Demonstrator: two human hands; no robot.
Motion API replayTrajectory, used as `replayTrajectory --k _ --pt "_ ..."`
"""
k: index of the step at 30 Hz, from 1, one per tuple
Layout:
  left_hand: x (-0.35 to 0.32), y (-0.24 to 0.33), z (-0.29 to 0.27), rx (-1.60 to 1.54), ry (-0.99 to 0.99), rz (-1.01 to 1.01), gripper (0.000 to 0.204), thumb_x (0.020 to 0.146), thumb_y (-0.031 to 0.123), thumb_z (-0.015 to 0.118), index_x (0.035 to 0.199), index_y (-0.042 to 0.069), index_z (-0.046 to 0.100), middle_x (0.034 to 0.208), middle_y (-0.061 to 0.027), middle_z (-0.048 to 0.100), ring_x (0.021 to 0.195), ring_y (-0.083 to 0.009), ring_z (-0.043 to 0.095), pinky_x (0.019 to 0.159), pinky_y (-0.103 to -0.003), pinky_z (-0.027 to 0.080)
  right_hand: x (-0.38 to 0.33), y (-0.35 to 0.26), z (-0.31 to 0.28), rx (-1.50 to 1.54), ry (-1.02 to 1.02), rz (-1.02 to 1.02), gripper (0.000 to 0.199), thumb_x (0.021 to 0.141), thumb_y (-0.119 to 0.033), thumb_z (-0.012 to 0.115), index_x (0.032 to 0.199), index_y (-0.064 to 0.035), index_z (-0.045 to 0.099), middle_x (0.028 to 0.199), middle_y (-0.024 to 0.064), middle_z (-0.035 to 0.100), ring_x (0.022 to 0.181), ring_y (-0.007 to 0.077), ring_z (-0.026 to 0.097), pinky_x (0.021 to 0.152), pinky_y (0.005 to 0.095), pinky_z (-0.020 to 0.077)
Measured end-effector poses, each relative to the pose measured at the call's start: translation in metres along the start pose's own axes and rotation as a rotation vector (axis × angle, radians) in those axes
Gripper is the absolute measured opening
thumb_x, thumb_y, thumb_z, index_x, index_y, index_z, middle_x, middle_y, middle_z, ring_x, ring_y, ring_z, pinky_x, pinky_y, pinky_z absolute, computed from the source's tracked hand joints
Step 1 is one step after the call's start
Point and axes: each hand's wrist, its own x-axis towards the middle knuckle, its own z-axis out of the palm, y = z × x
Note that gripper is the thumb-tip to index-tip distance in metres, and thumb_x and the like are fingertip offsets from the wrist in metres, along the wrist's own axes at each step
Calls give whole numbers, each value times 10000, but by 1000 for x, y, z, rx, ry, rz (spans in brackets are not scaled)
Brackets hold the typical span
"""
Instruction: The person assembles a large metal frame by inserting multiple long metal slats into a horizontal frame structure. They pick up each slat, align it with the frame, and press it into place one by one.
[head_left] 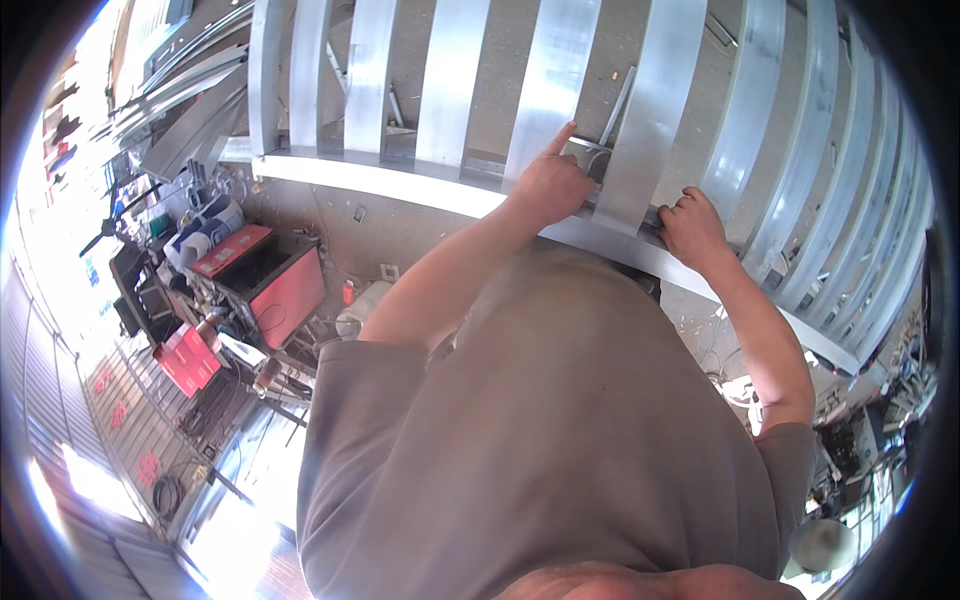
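A large frame of shiny metal slats point(650, 110) lies in front of me, its near rail point(380, 183) running across just before my body. My left hand point(555, 188) rests at the rail, left of one slat's near end. Its index finger stretches out over the neighbouring slat point(545, 90), while the other fingers curl under, hiding whatever they grip. On the opposite edge of that same slat end, my right hand point(692, 232) has bent fingers closed at the metal, its thumb side against the slat. A dark gap shows between the slats beside my left fingers.
Loose metal strips point(200, 110) are piled at the far left. A red box-like cabinet point(285, 290) and cluttered tools stand left of me. Thin metal rods point(620, 105) lie beneath the slats on the dusty floor. More clutter point(860, 450) sits at the right.
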Motion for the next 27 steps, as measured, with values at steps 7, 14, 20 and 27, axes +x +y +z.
replayTrajectory --k 7,14,20,27 --pt "7 6 -4 102 -75 13 254 951 140 601 822 212 807 782 20 748 960 -186 748 1364 -552 38 0 4 -2 35 10 1 151 792 -193 761 850 -56 741 775 112 748 861 272 711 1066 414 462" --pt "7 3 -3 93 -55 4 234 935 153 619 783 197 791 749 -1 730 927 -202 745 1368 -534 43 3 0 3 60 52 15 224 810 -240 792 969 -86 755 831 88 746 940 251 710 1127 446 432" --pt "-3 2 6 -60 106 10 165 946 170 611 864 189 752 811 -41 715 979 -213 731 1355 -494 177 5 -2 -8 17 -116 39 301 889 -284 769 1115 -87 746 887 79 746 999 245 702 1195 454 385" --pt "-9 -5 30 -161 257 36 124 963 282 640 943 191 721 917 3 706 1063 -201 690 1324 -495 233 2 -14 -11 101 4 50 292 930 -270 718 1137 -66 749 995 106 758 1076 256 691 1292 467 303"
